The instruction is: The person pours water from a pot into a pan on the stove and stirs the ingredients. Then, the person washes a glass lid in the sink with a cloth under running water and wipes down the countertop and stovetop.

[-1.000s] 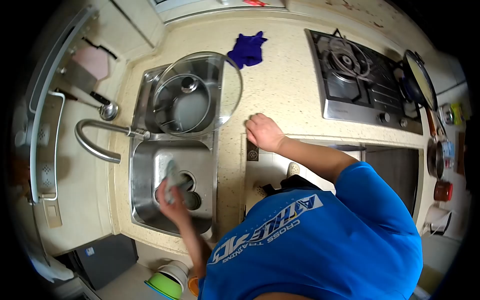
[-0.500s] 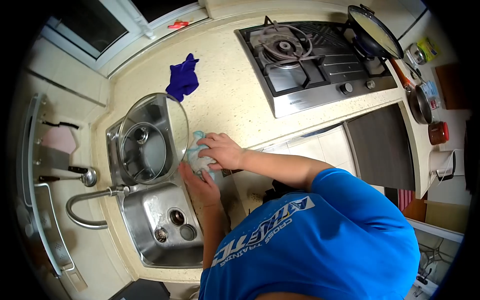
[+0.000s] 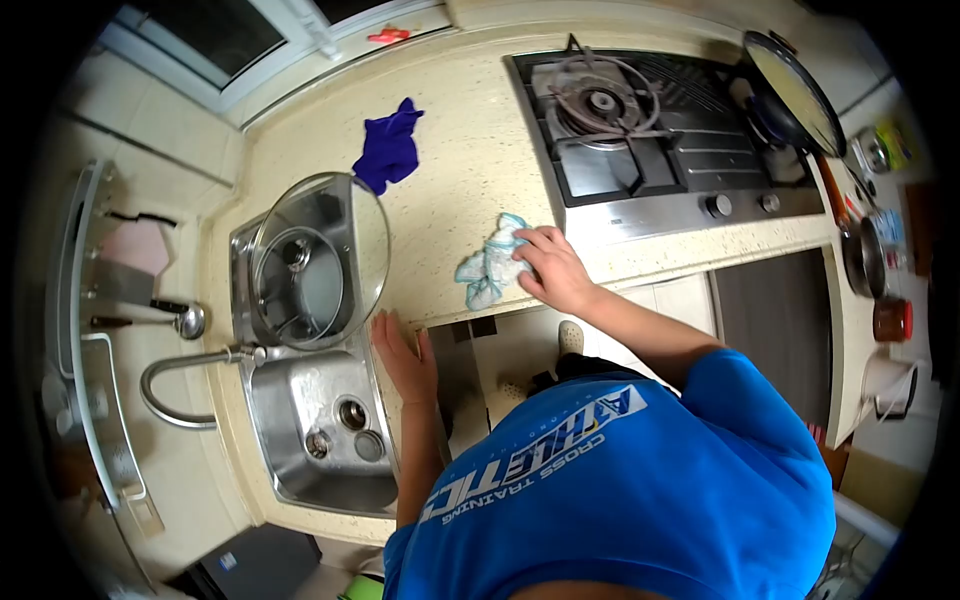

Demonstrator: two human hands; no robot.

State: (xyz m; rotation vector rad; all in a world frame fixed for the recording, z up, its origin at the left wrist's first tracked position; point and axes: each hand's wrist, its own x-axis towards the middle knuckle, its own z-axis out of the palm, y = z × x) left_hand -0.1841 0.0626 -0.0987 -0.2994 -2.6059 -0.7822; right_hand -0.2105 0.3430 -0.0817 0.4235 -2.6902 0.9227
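Note:
My right hand (image 3: 553, 268) is closed on a crumpled white cloth with teal edging (image 3: 494, 262), which lies on the beige countertop (image 3: 455, 185) near its front edge. To the left, my left hand (image 3: 405, 360) rests at the counter edge beside the sink, its fingers stretched out and nothing in it. Just beyond that hand, a large glass lid (image 3: 375, 245) lies over the far sink basin, with a pot (image 3: 322, 290) beneath it. The near steel basin (image 3: 325, 480) shows its drain openings. A purple cloth (image 3: 388, 148) lies farther back on the counter.
A gas stove (image 3: 640, 140) stands at the right, with a wok (image 3: 795, 95) on its far side. The curved faucet (image 3: 165, 385) reaches over the left sink edge. A ladle (image 3: 190, 322) and a cleaver hang by the left wall. A red-lidded jar (image 3: 892, 320) sits far right.
The white cloth went from the sink to the counter, where both hands met at it. My right hand has since moved it rightward toward the stove; my left hand has come off it.

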